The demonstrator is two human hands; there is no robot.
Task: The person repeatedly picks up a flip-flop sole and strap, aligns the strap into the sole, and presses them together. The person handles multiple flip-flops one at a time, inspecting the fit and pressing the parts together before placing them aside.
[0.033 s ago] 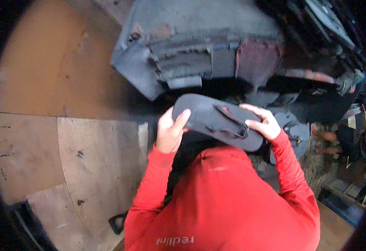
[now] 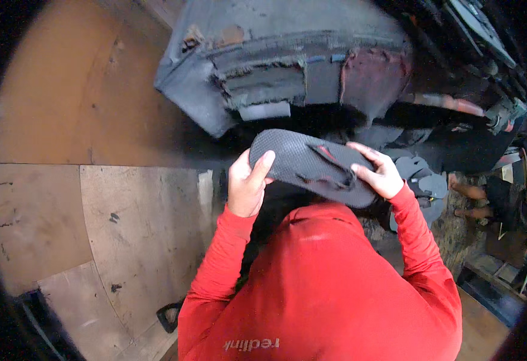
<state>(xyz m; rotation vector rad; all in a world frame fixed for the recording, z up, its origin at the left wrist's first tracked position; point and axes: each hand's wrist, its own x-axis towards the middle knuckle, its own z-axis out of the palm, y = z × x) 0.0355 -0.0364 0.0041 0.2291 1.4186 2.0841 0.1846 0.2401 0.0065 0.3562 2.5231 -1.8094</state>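
A dark grey flip-flop (image 2: 287, 159) with thin dark straps and a hint of red on them is held up in front of my body. At its left end, the fingers of my left hand (image 2: 248, 186) are closed round the edge, the thumb lying on top of the sole. The other end, where the straps meet, is gripped by my right hand (image 2: 381, 173), thumb by the strap and fingers round the far edge. What lies under the sole is hidden.
Ahead is a worn grey padded bench (image 2: 281, 27) with ragged cloth patches (image 2: 263, 83) along its front. Wooden panels (image 2: 149, 222) line the left. Beside my right arm lie several grey sole-shaped pieces (image 2: 435, 185). Another person's bare legs (image 2: 471, 191) show further right.
The flip-flop sits very slightly higher in the picture. Both hands keep the same hold on it.
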